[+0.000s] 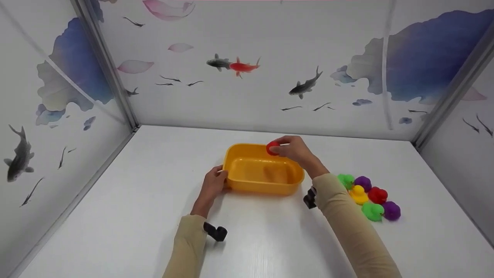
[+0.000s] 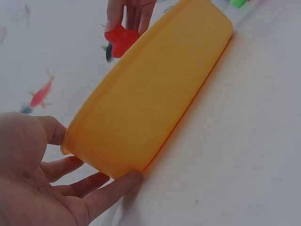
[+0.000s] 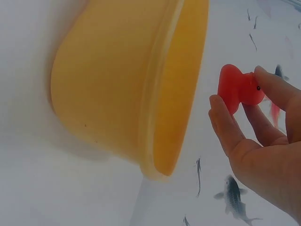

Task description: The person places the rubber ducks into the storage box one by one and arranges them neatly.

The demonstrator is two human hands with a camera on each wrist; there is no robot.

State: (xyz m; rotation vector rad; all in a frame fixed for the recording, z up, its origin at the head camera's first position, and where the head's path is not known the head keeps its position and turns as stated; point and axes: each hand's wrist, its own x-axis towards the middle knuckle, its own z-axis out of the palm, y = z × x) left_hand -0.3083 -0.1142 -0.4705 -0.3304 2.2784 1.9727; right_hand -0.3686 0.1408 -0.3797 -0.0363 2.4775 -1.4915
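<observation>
A yellow plastic tub sits on the white table, its inside bare in the head view. My left hand holds the tub's left end; in the left wrist view the thumb is at the rim and the fingers spread along the end wall. Above the tub's far rim, my right hand pinches a red toy duck between thumb and fingers. The right wrist view has the red duck beside the tub's open mouth, one black eye showing.
To the right of the tub lies a cluster of toy ducks: green, purple, yellow and red ones. White walls printed with fish and petals stand around the table's back and sides.
</observation>
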